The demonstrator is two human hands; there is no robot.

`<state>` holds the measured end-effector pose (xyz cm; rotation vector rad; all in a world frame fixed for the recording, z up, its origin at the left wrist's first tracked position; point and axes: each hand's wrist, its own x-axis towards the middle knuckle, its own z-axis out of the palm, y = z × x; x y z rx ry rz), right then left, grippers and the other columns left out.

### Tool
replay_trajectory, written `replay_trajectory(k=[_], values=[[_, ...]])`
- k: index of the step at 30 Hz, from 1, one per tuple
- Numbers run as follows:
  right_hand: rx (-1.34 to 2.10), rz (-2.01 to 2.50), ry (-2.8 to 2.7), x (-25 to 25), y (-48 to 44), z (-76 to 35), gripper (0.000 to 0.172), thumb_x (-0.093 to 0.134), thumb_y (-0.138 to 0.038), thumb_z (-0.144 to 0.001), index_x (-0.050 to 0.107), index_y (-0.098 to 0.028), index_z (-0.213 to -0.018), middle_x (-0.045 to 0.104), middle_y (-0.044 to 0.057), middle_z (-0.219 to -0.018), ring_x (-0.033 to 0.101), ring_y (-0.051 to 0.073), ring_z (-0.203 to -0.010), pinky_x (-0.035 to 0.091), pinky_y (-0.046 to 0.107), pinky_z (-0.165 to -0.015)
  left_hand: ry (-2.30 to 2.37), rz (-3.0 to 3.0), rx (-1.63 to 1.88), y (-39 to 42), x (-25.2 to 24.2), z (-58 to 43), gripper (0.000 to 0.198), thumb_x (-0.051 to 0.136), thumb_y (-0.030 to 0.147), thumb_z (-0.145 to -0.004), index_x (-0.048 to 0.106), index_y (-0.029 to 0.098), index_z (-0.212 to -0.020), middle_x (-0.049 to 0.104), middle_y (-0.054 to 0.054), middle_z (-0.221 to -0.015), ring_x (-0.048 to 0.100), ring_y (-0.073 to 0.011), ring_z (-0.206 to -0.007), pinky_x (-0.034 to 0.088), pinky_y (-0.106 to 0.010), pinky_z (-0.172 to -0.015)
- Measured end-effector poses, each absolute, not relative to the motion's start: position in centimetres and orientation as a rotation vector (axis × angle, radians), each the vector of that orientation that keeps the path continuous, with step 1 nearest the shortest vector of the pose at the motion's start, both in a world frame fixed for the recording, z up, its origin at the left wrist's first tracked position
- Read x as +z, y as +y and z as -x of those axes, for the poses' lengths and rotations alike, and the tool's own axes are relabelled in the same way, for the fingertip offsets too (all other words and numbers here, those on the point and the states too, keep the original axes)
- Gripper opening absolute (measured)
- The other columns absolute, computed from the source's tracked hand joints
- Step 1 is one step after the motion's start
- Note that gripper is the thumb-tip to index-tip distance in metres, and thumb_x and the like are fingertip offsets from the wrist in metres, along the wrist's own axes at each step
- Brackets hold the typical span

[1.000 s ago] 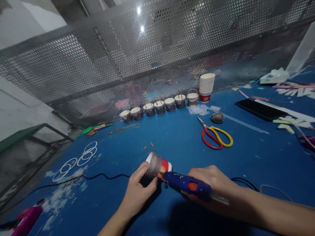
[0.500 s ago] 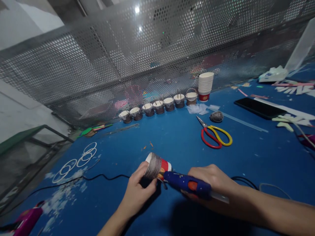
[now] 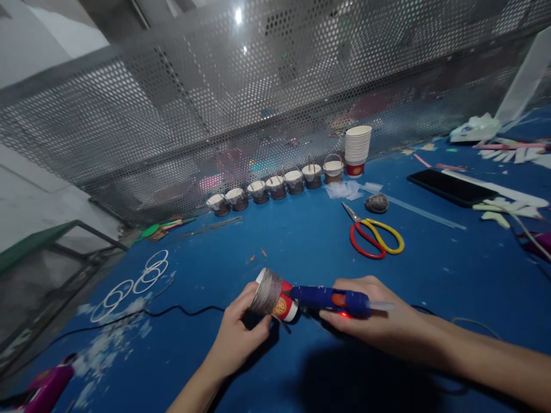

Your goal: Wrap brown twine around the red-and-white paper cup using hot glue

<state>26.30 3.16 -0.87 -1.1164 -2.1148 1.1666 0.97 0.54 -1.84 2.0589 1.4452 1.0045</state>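
Observation:
My left hand (image 3: 243, 321) is closed around a small paper cup (image 3: 267, 291), which lies tilted on its side with its base toward the right. Grey-brown twine wraps the cup's mouth half, while the red part with a gold mark stays bare. A dark loose end hangs below it by my thumb. In my right hand (image 3: 365, 312) is a blue hot glue gun (image 3: 331, 299), a clear glue stick poking from its back and a red light glowing beneath. Its nozzle is at the red part of the cup, beside the twine's edge; whether it touches is unclear.
Scissors (image 3: 374, 234) and a twine ball (image 3: 377, 203) lie beyond my right hand. Several twine-wrapped cups (image 3: 275, 186) line the back beside stacked paper cups (image 3: 357, 150). A phone (image 3: 447, 187) is right, white rings (image 3: 150, 271) left. A black cord (image 3: 176, 310) crosses the table.
The glue gun has shifted up and levelled out, with its nozzle now higher on the cup. More of the red part and its gold mark shows, and the gun's red light is visible.

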Motion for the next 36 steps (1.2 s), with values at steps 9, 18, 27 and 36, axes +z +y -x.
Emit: replay_trajectory(k=[9,18,27,36], values=[[1.083,1.062,-2.201,-0.8,3.0,-26.2,0.029,0.055,-0.037,-0.083,0.05,-0.017,-0.063,0.05,-0.004,-0.056,0.037,0.007,-0.048,0.025,0.02,-0.045,1.431,-2.047,0.966,0.6,-2.0,-0.9,0.017,0.055,0.014,-0.071,0.068,0.016,-0.082,0.066,-0.005,-0.082,0.063,-0.0177,-0.081,0.052,-0.025,-0.077],[1.381,1.087,-1.955,-0.8,3.6,-26.2,0.026,0.06,-0.037,-0.078,0.051,-0.017,-0.065,0.045,-0.005,-0.056,0.038,0.008,-0.052,0.03,0.019,-0.045,1.376,-2.018,0.926,0.5,-1.9,-0.6,0.018,0.055,0.016,-0.072,0.069,0.016,-0.083,0.07,-0.007,-0.087,0.065,-0.0213,-0.085,0.051,-0.03,-0.082],[1.364,1.048,-1.965,-0.3,3.7,-26.4,0.025,0.057,-0.035,-0.08,0.05,-0.017,-0.064,0.043,-0.005,-0.056,0.036,0.008,-0.053,0.029,0.019,-0.046,1.4,-2.036,0.884,0.5,-1.9,-0.5,0.02,0.055,0.015,-0.072,0.071,0.017,-0.084,0.072,-0.007,-0.085,0.066,-0.0211,-0.083,0.053,-0.03,-0.081],[0.808,0.913,-2.334,-1.4,2.2,-26.0,0.023,0.051,-0.029,-0.085,0.053,-0.016,-0.067,0.055,-0.001,-0.057,0.037,0.007,-0.044,0.021,0.023,-0.044,1.652,-1.887,0.943,0.4,-2.0,-1.4,0.028,0.062,0.024,-0.066,0.073,0.014,-0.089,0.075,-0.01,-0.092,0.07,-0.0251,-0.084,0.055,-0.037,-0.083]])
